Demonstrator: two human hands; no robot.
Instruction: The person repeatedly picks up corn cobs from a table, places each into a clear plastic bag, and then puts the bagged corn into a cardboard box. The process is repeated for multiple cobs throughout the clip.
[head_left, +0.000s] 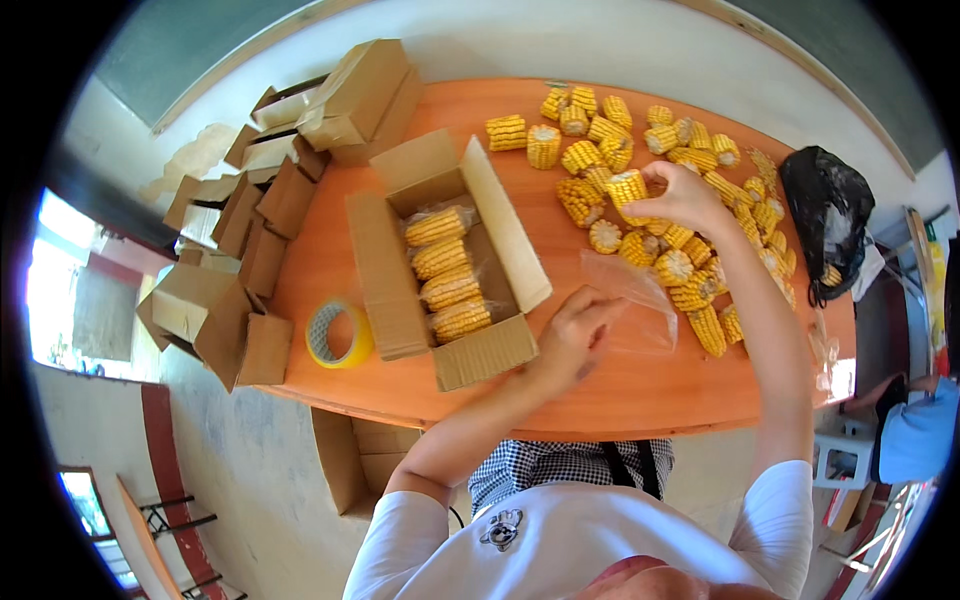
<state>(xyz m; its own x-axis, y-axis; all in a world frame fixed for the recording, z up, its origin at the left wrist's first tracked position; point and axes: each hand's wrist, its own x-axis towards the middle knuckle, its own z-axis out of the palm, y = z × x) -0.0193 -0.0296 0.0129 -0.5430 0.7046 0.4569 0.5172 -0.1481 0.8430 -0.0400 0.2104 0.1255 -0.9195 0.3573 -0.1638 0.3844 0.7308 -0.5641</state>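
Between the thumb and fingers of my right hand (682, 196) is a short piece of corn cob (627, 193), held over a heap of cut yellow cobs (675, 266). My left hand (574, 334) pinches the edge of a clear plastic bag (637, 304) that spreads over the orange table (540, 409). To the left of that hand stands an open cardboard box (510, 225) with its flaps folded out. Several corn cobs in clear wrapping (446, 274) lie in a row along its left side.
A roll of yellow packing tape (339, 334) rests left of the box. Several open cartons (247, 217) crowd the left edge, with a larger box (360, 94) behind. A black plastic bag (827, 217) sits at the right end. Another person in blue (919, 431) is at far right.
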